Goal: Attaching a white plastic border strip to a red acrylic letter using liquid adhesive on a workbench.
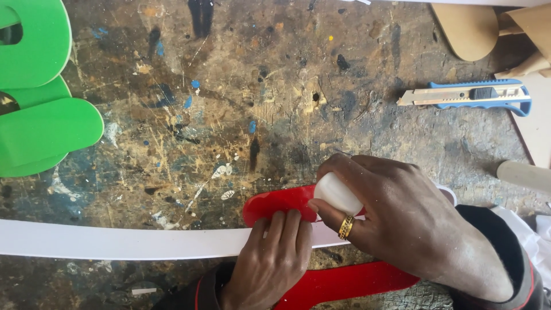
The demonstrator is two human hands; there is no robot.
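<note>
Worn wooden workbench (241,115) filling the frame, scratched and gouged, spattered with blue, black, white and yellow paint, darker stains across the top centre, even daylight, soft shadows at lower right

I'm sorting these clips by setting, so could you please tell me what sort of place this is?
Probably a craft or sign-making workshop. The workbench is scarred and paint-spattered, a blue utility knife lies on it, and green cut-out shapes sit at its edge. The left hand presses a white strip against a red shape.
</note>
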